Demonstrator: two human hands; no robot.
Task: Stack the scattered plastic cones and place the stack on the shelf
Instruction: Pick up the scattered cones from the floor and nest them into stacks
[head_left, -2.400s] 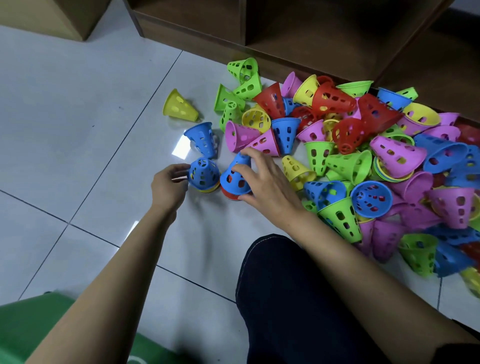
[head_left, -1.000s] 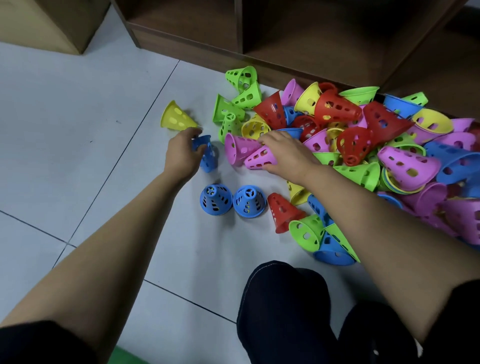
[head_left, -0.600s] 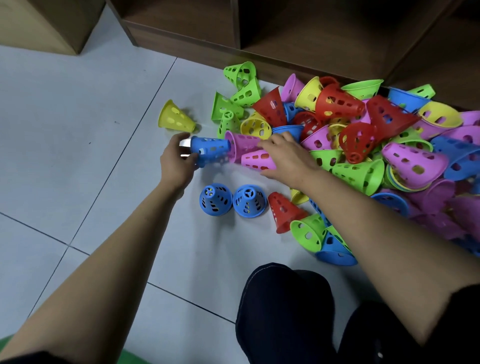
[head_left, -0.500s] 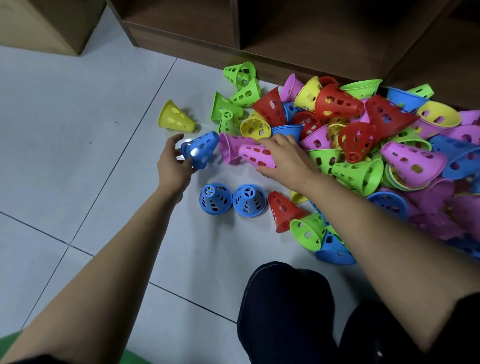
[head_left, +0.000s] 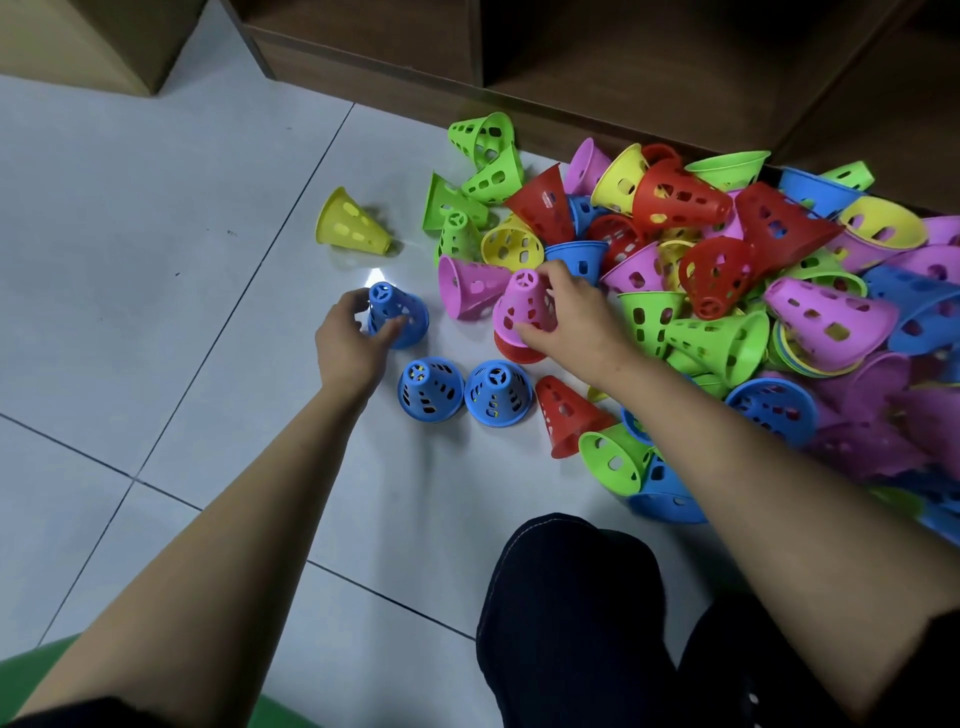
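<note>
My left hand (head_left: 349, 347) grips a blue cone (head_left: 397, 313), upright with its narrow end up on the floor. My right hand (head_left: 574, 317) holds a pink cone (head_left: 523, 307) upright over a red cone (head_left: 514, 351) whose rim shows beneath it. Two short blue stacks (head_left: 431, 388) (head_left: 497, 394) stand side by side just in front of both hands. A large pile of cones (head_left: 727, 270) in red, green, yellow, pink and blue lies to the right. The wooden shelf (head_left: 613, 62) runs along the back.
A lone yellow cone (head_left: 350, 224) lies on its side to the left of the pile. A red cone (head_left: 566, 423) and a green cone (head_left: 615, 461) lie near my dark-trousered knee (head_left: 566, 597). A cardboard box (head_left: 88, 36) sits far left, something green (head_left: 31, 680) bottom left.
My left hand has turned the blue cone from lying on its side to upright. My right hand has lifted the pink cone upright and set it over a red cone.
</note>
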